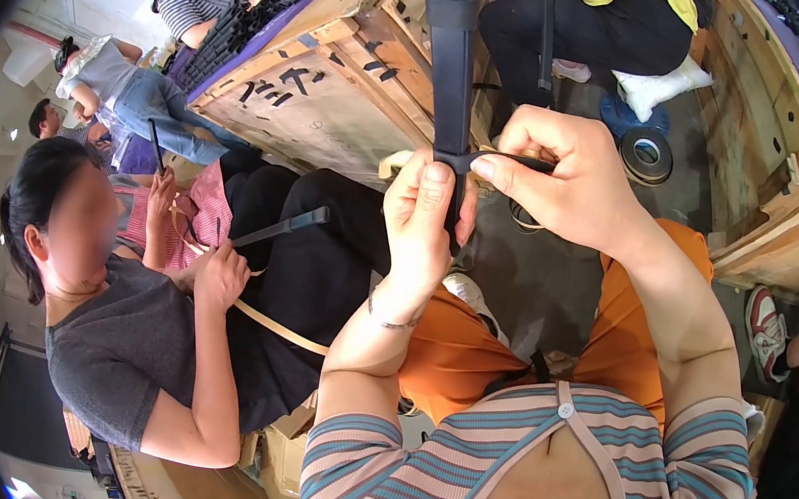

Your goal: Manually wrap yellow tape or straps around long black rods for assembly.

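The left hand (419,227) grips a long black rubber strip (452,49) upright; just beside it, the right hand (566,175) pinches a black band (508,161) wrapped around that strip.

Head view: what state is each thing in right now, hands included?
Left hand: closed around the black strip, thumb up.
Right hand: pinching the black band's end.
Black strip: held upright, long, straight.
Black band: wrapped across the strip, pulled sideways.
Tape roll: lying flat on the floor.

Both forearms raised; left hand (420,220) fingers curled in closed grip, right hand (566,175) pinching with thumb and forefinger.
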Tool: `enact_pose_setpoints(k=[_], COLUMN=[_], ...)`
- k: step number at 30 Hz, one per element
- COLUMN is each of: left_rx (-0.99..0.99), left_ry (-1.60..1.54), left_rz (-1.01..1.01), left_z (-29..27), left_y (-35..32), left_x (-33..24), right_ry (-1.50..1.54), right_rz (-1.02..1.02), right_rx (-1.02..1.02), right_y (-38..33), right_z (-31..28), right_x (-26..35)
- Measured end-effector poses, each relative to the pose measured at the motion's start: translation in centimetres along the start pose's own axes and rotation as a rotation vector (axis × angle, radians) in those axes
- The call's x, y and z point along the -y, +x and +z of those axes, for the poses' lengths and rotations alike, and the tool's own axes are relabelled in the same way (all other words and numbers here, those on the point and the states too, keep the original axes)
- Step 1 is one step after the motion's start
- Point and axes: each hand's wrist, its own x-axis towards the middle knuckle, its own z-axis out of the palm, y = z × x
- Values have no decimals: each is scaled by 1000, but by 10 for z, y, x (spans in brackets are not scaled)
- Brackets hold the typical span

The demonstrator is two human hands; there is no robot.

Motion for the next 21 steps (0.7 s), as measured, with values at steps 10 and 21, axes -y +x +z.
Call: enact_pose_setpoints(k=[10,21], left_rx=[-25,304], left_ry=[74,-333], left_rz=[-11,-262], left_z=[2,11], left_y=[2,-1], left_x=[3,-17], right_ry=[82,269], right_rz=[-64,266], right_rx=[-125,-37], right_y=[5,20], right_z=[18,22], right_x=[-3,-33])
